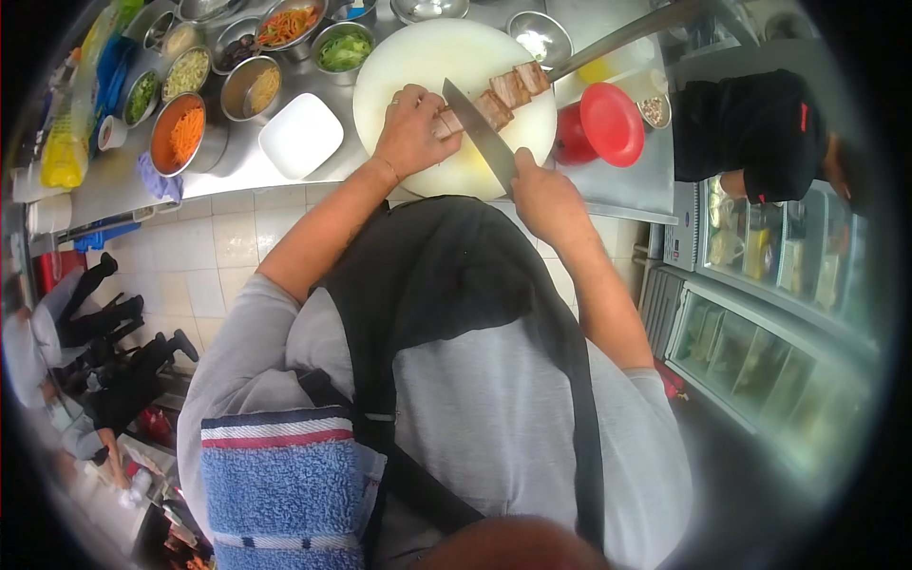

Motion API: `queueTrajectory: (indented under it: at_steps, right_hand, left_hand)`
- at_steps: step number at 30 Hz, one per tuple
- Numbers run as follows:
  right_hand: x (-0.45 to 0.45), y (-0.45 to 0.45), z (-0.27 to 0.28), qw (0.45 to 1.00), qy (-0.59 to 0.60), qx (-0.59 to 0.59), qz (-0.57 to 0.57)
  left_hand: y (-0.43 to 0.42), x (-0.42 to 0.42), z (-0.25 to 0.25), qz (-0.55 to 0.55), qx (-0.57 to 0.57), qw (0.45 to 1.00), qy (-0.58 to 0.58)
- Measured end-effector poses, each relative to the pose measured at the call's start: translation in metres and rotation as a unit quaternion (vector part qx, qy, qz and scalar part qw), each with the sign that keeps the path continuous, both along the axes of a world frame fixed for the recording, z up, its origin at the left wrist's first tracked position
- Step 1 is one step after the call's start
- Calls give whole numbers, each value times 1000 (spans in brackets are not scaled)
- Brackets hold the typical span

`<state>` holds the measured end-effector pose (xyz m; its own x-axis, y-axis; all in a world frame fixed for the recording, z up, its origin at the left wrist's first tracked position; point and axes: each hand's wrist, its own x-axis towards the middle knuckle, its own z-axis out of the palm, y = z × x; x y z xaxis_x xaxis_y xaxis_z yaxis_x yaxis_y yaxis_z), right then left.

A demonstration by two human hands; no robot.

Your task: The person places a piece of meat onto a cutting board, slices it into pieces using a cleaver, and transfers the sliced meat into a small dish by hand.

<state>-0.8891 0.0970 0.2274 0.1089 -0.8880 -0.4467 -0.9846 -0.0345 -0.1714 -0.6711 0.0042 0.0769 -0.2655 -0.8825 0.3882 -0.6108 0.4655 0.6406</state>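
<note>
A round white cutting board (pixel 399 71) lies on the steel counter in front of me. A row of sliced, browned meat (pixel 509 89) runs diagonally across it. My left hand (pixel 414 131) presses on the lower left end of the meat with bent fingers. In my right hand (pixel 548 199) is the handle of a large knife (pixel 482 138), its blade crossing the meat beside my left fingers, the tip pointing up and left. A white square dish (pixel 300 136) sits left of the board, and a red container (pixel 611 123) stands at its right.
Metal bowls of shredded carrot (pixel 187 133), green vegetables (pixel 344 47) and other ingredients fill the counter's left side. A long metal handle (pixel 627 36) reaches over the board's right edge. Another person in black (pixel 760 128) is beside a glass-doored fridge (pixel 769 247). More people appear at lower left.
</note>
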Motion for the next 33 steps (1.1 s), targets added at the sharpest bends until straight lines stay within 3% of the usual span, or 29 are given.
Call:
queueTrajectory:
  at_steps: [18,21,24,33]
  right_hand:
    - [16,-21,-3,1000,4,2,19]
    - [9,-10,9,999,29,28,21]
    - [10,-14,-8,1000,-12,-16,23]
    - [4,-5,-21,998,14,36,41]
  left_hand:
    - [-4,1,2,-4,31,999,-36]
    - [-3,1,2,-3,-6,1000,-2]
    - [-2,-1,2,8,-20,999,-24]
    - [-3,2,0,0,25,999,-22]
